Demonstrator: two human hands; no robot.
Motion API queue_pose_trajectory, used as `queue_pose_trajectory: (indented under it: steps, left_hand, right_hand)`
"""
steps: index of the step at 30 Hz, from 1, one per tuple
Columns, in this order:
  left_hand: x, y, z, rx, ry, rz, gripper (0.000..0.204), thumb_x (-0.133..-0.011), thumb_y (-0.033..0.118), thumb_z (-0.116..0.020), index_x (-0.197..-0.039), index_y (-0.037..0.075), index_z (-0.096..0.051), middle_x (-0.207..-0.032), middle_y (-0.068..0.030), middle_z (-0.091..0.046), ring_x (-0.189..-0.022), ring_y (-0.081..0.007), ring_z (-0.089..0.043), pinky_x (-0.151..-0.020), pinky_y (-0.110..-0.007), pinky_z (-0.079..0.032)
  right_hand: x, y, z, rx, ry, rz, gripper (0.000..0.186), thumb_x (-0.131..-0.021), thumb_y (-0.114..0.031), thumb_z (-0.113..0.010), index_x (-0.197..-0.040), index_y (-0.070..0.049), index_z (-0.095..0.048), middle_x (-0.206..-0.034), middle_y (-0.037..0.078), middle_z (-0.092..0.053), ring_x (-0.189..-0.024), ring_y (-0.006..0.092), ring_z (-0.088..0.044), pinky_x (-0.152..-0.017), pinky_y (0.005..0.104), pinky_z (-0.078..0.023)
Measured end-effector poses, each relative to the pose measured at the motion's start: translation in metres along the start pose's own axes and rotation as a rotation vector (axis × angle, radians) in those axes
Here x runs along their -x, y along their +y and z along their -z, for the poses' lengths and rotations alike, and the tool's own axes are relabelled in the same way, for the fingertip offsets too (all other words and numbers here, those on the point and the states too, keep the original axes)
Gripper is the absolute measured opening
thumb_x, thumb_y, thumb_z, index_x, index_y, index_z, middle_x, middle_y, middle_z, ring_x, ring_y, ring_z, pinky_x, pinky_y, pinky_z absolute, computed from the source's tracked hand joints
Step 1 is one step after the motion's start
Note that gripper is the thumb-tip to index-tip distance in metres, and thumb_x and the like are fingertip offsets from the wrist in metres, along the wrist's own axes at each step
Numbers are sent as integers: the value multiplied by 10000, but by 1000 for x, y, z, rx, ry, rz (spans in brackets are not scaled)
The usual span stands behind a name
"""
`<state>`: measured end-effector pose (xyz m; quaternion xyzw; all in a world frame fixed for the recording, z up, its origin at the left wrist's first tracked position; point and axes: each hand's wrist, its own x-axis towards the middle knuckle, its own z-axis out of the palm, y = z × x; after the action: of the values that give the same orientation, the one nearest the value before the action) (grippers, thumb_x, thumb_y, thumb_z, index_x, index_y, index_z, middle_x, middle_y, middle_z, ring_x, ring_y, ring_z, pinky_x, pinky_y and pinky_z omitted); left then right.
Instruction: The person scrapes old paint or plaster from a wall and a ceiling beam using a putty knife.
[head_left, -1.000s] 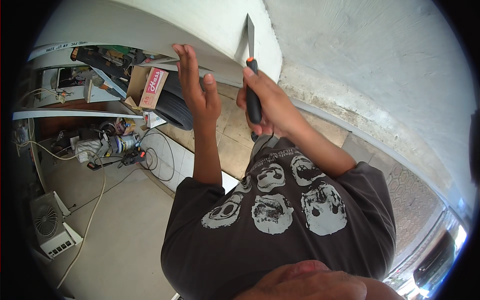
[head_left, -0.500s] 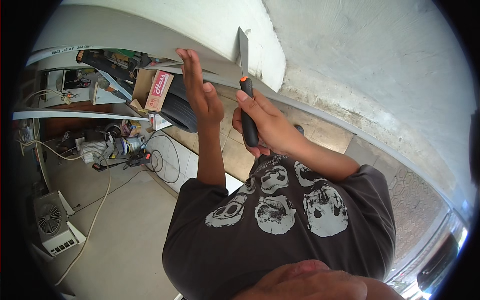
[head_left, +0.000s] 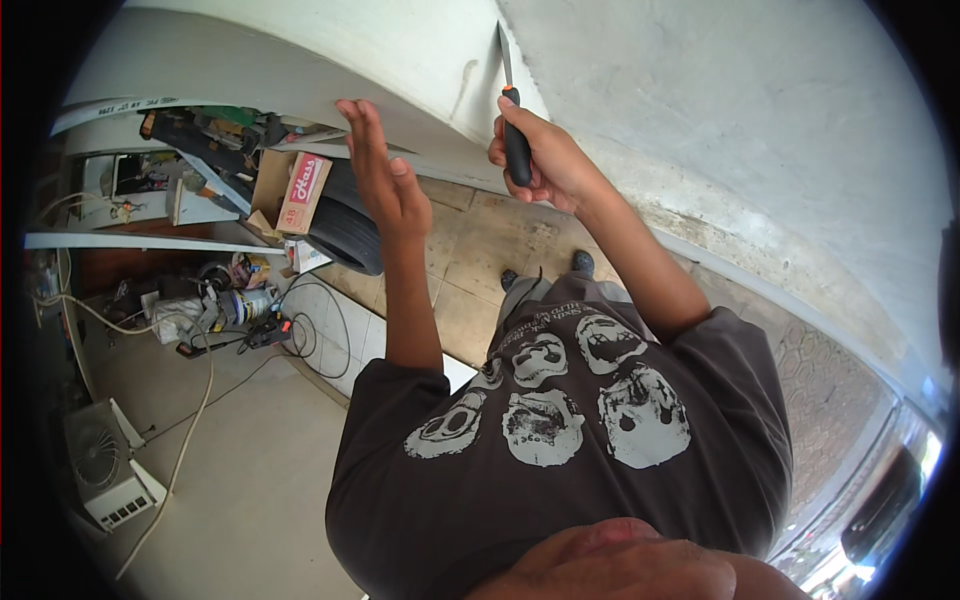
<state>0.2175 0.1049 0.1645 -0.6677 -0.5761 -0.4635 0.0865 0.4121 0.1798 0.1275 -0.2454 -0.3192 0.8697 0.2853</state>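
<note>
My right hand (head_left: 552, 155) is closed round the black handle of a putty knife (head_left: 516, 150), which has an orange collar below its metal blade. The blade points up and away and shows almost edge-on. Its tip lies over the white wall (head_left: 420, 50), close to where that meets the grey plastered wall (head_left: 720, 110); whether it touches I cannot tell. My left hand (head_left: 385, 190) is raised to the left, fingers stretched out and thumb apart, holding nothing. It appears near the white wall's lower edge, and contact there cannot be made out.
Left of my left hand are an open cardboard box (head_left: 290, 190) and black tyres (head_left: 340, 235). Further left lie a tub (head_left: 250, 303), looped black cable (head_left: 345, 325) and a fan unit (head_left: 105, 465). A long pale cable (head_left: 190, 440) crosses the floor. Tiles (head_left: 470, 235) lie underfoot.
My right hand has moved up and away with the putty knife, whose blade has turned from flat-on to nearly edge-on. My left hand has shifted slightly left and stays spread.
</note>
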Motion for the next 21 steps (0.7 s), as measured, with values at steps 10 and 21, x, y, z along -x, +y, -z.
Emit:
queue_pose_trajectory:
  steps: [10, 21]
  left_hand:
    - [7, 5, 5, 45, 23, -69, 613, -1124, 369, -294, -1531, -83, -367, -1633, -286, -293, -1521, -415, -300, -1223, -493, -261]
    - [142, 39, -27, 498, -44, 71, 528, -1109, 307, -363, -1483, -63, -404, -1605, -269, -354, -1401, -390, -477, -1163, -481, -363]
  right_hand:
    - [137, 114, 191, 1240, 734, 26, 291, -974, -304, -656, -1011, -21, -599, -878, 238, -678, -850, 442, -675, -719, 491, -510]
    - [284, 15, 119, 916, 999, 699, 360, -897, -140, -807, -1203, -24, -657, -945, 27, -737, -855, 101, -672, -722, 254, -525]
